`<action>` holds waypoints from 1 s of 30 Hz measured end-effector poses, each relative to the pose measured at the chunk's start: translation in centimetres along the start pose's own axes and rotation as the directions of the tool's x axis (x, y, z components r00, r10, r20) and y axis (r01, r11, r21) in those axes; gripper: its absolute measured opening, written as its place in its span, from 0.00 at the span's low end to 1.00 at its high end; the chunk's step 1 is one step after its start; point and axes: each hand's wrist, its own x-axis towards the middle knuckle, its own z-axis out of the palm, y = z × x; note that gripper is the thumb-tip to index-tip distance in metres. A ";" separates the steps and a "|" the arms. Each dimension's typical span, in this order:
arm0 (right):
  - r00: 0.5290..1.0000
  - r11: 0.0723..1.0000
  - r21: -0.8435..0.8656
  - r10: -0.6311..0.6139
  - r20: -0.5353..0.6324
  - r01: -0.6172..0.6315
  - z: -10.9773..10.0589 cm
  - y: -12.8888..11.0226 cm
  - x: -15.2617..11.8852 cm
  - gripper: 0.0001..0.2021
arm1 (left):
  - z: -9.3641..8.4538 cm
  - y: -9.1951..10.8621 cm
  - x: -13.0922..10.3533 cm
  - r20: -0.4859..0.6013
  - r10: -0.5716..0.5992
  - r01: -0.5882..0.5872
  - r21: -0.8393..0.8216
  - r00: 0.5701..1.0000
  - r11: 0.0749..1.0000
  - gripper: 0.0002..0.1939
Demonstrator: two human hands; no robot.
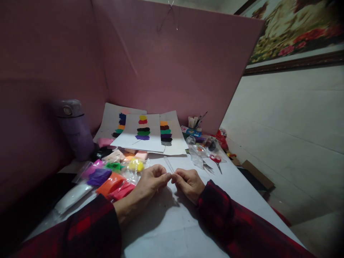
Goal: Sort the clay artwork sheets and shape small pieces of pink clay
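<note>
My left hand (152, 179) and my right hand (189, 182) meet over the middle of the white table (172, 233). Both are closed in a pinch, thumb against forefinger, with the fingertips almost touching. What lies between them is too small to make out. A thin, clear rod-like strip (168, 164) shows just beyond the fingertips; whether it is held or lies on the table I cannot tell. Near my left hand are bags of soft coloured material: yellow (136, 165), orange (110, 183), red (122, 190) and purple (99, 176).
Sheets with painted colour bands (156, 139) lie at the back. A purple bottle (76, 132) stands at the left. On the right are red-handled scissors (216, 160), a clear plastic bag (196, 156), a blue box (191, 131) and brushes (201, 120). Pink panels (172, 71) rise behind.
</note>
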 end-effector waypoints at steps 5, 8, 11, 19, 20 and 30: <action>1.000 1.000 -0.001 0.003 -0.001 -0.003 0.0 0.1 0.0 0.18 | -0.2 -0.1 -0.2 0.035 -0.019 0.021 -0.053 0.999 0.998 0.16; 1.000 1.000 -0.003 -0.001 -0.006 0.001 0.1 0.1 0.0 0.18 | -0.3 -0.3 -0.2 0.041 -0.035 0.038 -0.068 0.999 0.997 0.17; 1.000 1.000 -0.004 -0.001 0.004 0.001 0.1 0.3 0.0 0.17 | -0.4 -0.4 -0.1 0.036 -0.043 0.044 -0.048 0.998 0.998 0.19; 1.000 1.000 0.024 -0.001 0.017 0.000 0.1 0.5 0.0 0.18 | -0.2 0.0 -0.5 0.041 -0.067 0.064 0.075 0.997 0.995 0.25; 1.000 1.000 0.028 0.001 0.019 -0.002 0.2 0.5 0.0 0.18 | -0.1 0.1 -0.6 0.028 -0.071 0.069 0.081 0.997 0.994 0.26; 1.000 0.999 0.033 0.027 0.007 -0.027 0.1 0.2 0.1 0.19 | -0.4 -0.3 -0.6 0.050 -0.073 0.070 0.060 0.996 0.996 0.30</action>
